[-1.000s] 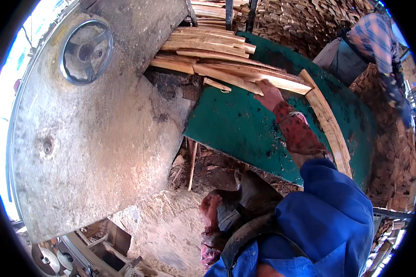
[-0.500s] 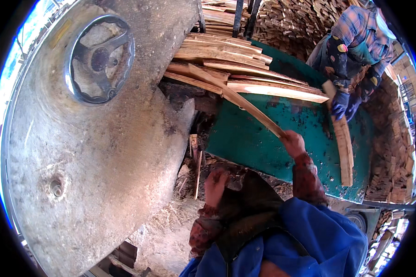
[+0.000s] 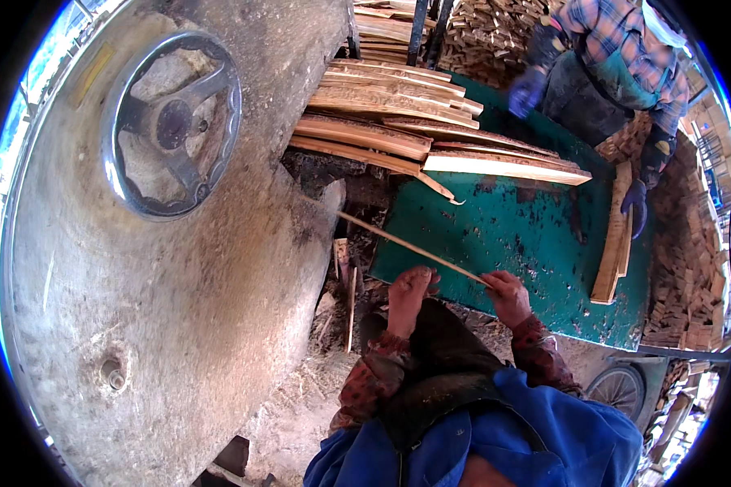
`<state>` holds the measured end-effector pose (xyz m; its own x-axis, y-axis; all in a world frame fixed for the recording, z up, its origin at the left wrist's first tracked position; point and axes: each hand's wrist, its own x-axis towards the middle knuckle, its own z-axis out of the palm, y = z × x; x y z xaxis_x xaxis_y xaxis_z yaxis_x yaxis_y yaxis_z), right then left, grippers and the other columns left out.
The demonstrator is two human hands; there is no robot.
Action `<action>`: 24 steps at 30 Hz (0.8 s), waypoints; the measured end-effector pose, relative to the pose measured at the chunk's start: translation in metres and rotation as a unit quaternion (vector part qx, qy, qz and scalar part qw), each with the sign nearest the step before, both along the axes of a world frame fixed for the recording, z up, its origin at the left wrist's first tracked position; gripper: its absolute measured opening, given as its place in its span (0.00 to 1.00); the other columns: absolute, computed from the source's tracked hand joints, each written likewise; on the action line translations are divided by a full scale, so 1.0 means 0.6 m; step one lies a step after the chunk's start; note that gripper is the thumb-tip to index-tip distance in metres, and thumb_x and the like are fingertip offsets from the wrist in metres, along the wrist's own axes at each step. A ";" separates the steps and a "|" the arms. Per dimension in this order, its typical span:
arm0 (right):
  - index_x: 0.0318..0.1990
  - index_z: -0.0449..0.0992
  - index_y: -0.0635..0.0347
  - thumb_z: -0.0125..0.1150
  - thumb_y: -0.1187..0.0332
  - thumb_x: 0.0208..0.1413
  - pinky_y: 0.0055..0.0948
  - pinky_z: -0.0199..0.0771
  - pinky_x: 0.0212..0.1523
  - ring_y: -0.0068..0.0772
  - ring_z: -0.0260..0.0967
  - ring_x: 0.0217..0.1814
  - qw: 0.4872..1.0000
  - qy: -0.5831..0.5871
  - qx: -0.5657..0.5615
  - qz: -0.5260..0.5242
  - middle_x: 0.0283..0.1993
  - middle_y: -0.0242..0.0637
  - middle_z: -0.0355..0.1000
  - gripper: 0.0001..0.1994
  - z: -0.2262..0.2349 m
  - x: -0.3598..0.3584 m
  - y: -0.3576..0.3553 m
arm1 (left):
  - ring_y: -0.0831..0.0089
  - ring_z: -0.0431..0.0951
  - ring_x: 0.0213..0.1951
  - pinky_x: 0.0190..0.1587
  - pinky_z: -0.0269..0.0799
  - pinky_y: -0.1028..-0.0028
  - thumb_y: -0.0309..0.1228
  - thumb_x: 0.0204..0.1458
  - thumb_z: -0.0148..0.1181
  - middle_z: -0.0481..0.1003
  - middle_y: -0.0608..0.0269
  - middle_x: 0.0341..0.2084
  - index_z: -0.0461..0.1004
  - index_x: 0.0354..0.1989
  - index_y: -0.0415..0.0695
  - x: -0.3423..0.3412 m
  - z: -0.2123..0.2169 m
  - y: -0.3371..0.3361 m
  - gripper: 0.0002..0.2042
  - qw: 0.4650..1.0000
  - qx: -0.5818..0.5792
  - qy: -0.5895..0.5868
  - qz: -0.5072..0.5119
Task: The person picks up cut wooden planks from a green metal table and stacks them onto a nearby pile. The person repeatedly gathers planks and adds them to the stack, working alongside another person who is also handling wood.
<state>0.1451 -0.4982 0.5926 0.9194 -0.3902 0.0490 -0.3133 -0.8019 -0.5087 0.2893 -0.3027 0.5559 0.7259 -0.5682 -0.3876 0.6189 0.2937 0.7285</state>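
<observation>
My right hand (image 3: 508,299) is closed on the near end of a thin wooden strip (image 3: 414,248). The strip slants away to the left across the green table (image 3: 495,235), and its far end reaches the edge of the big pale machine plate (image 3: 195,300). My left hand (image 3: 410,299) is just left of the right one and below the strip, fingers loosely bent and apart, with nothing visible in it. Split wooden slats (image 3: 382,109) lie stacked at the table's far left side.
Across the table a co-worker's gloved hand (image 3: 636,207) is at a short plank pair (image 3: 611,256); the other glove (image 3: 528,91) is lifted. A metal handwheel (image 3: 173,126) sits on the machine plate. Wood pieces (image 3: 495,40) are piled behind, and a spoked wheel (image 3: 617,392) stands lower right.
The strip has swung down and left, away from the slat stack. My left hand has risen toward it, my right hand has dropped slightly. The co-worker's hands have moved apart.
</observation>
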 end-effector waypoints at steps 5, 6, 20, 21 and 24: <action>0.50 0.77 0.57 0.65 0.68 0.50 0.44 0.71 0.48 0.51 0.69 0.49 0.995 0.009 0.038 0.089 0.47 0.42 0.73 0.18 -0.016 -0.001 -0.001 | 0.76 0.79 0.35 0.37 0.80 0.74 0.33 0.59 0.61 0.77 0.61 0.35 0.73 0.43 0.33 0.019 -0.017 -0.048 0.13 0.995 0.039 0.036 0.079; 0.50 0.76 0.59 0.66 0.67 0.50 0.44 0.71 0.48 0.51 0.69 0.49 0.991 0.009 0.074 0.114 0.47 0.43 0.72 0.19 -0.007 0.003 -0.005 | 0.76 0.78 0.34 0.36 0.80 0.75 0.32 0.59 0.61 0.77 0.62 0.34 0.73 0.43 0.33 0.021 -0.012 -0.051 0.13 0.994 0.056 0.034 0.091; 0.60 0.68 0.58 0.68 0.69 0.45 0.43 0.64 0.61 0.50 0.59 0.62 0.961 -0.075 -0.152 0.218 0.61 0.43 0.62 0.31 -0.022 0.485 -0.036 | 0.85 0.70 0.25 0.26 0.66 0.78 0.25 0.53 0.65 0.75 0.69 0.24 0.75 0.33 0.35 0.023 -0.124 -0.082 0.07 0.960 0.113 -0.172 0.191; 0.60 0.68 0.57 0.67 0.69 0.45 0.43 0.64 0.61 0.50 0.60 0.61 0.957 -0.048 -0.176 0.225 0.61 0.43 0.62 0.30 -0.032 0.495 -0.033 | 0.83 0.71 0.27 0.28 0.67 0.78 0.24 0.53 0.64 0.75 0.67 0.27 0.74 0.35 0.35 0.021 -0.125 -0.080 0.07 0.958 0.104 -0.177 0.198; 0.55 0.70 0.55 0.63 0.70 0.46 0.43 0.67 0.56 0.47 0.64 0.57 0.961 -0.047 -0.174 0.211 0.51 0.41 0.68 0.25 -0.051 0.475 -0.025 | 0.76 0.78 0.35 0.34 0.75 0.77 0.20 0.54 0.61 0.78 0.62 0.37 0.71 0.45 0.36 0.018 -0.133 -0.075 0.11 0.962 0.081 -0.178 0.190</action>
